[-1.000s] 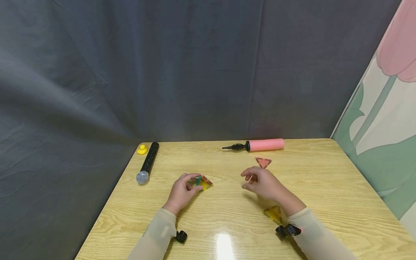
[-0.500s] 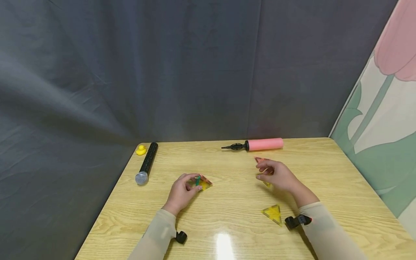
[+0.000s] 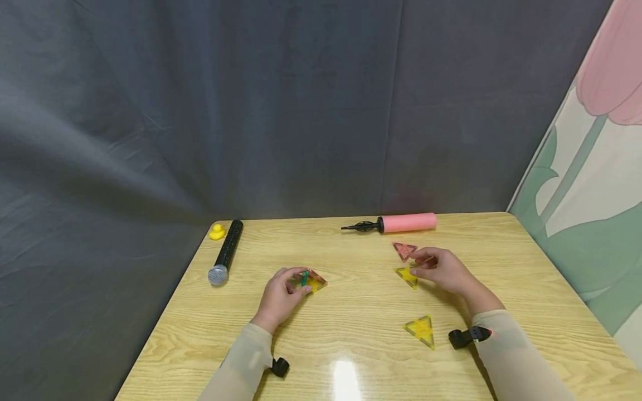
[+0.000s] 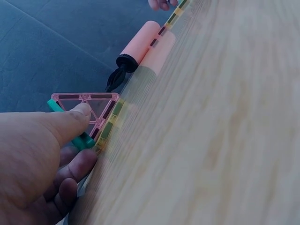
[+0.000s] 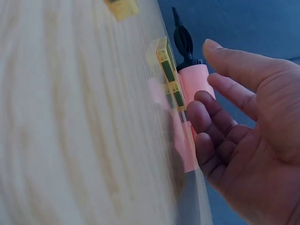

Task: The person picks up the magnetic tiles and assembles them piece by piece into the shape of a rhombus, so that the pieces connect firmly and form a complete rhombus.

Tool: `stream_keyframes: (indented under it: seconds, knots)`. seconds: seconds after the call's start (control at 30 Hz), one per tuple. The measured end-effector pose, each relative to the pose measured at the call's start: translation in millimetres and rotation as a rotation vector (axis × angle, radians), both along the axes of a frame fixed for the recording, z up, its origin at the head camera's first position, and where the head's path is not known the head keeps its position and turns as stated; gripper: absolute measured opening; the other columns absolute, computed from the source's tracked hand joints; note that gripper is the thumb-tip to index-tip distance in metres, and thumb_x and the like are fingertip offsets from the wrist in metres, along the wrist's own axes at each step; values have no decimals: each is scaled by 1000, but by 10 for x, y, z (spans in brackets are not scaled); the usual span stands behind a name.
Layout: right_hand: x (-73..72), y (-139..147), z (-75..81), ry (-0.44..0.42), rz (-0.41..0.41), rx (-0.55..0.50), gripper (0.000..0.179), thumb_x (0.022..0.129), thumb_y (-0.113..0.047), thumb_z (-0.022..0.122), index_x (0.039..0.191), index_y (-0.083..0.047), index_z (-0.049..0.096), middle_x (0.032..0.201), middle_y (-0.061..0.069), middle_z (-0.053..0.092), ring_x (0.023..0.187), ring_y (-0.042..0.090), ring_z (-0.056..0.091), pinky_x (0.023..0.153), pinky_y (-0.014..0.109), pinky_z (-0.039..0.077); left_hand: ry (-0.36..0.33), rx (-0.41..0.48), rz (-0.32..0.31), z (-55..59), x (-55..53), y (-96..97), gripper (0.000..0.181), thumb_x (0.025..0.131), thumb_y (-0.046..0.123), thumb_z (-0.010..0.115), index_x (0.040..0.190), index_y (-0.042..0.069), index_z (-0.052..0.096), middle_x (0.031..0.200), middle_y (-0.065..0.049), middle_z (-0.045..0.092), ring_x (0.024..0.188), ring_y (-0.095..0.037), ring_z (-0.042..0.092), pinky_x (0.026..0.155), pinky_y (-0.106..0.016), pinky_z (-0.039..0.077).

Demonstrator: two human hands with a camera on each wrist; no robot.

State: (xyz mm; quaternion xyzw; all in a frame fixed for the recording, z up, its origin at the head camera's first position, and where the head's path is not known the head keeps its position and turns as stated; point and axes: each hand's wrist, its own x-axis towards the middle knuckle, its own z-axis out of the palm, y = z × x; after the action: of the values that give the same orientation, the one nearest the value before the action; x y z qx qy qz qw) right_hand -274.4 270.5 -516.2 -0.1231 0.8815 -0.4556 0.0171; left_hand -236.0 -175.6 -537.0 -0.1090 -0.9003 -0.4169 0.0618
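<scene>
My left hand pinches a small standing cluster of magnetic tiles at the left centre. In the left wrist view the thumb lies against an upright pink triangular tile, with a green tile seen edge-on between thumb and fingers. A yellow triangular tile lies at their base. My right hand holds nothing; its fingers are loosely bent. Its fingertips are right at a flat yellow triangular tile, beside a red triangular tile.
Another yellow triangular tile lies nearer me on the wooden table. At the back is a pink hand pump with a black nozzle. A black microphone and a yellow toy duck lie at the left edge. A dark curtain hangs behind.
My right hand has moved to the right, uncovering the red tile and the yellow tile beside it. The left hand stays in place on its tiles.
</scene>
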Motion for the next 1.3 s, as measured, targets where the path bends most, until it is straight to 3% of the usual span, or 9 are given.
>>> stream_keyframes:
  seconds: [0.43,0.77,1.3]
  knots:
    - [9,50,-57,-61,-5,-1,48,88,-19,88,128,-2,69,117,15,67,96,25,57,76,27,50,-4,14,34,-1,1,3,46,93,31,82,137,31,67,116,5,63,72,-13,59,60,-28,52]
    - [22,11,-43,-79,-13,83,58,81,-24,93,130,-4,69,114,12,61,101,27,52,81,31,46,15,10,42,-22,-12,6,46,93,31,82,136,31,67,114,5,63,72,-14,59,61,-28,52]
    - [9,30,-73,-46,43,153,64,75,-27,97,130,-5,71,105,10,53,97,25,48,78,32,42,11,18,46,-33,-5,13,46,93,31,83,137,30,67,114,5,63,73,-14,58,61,-28,52]
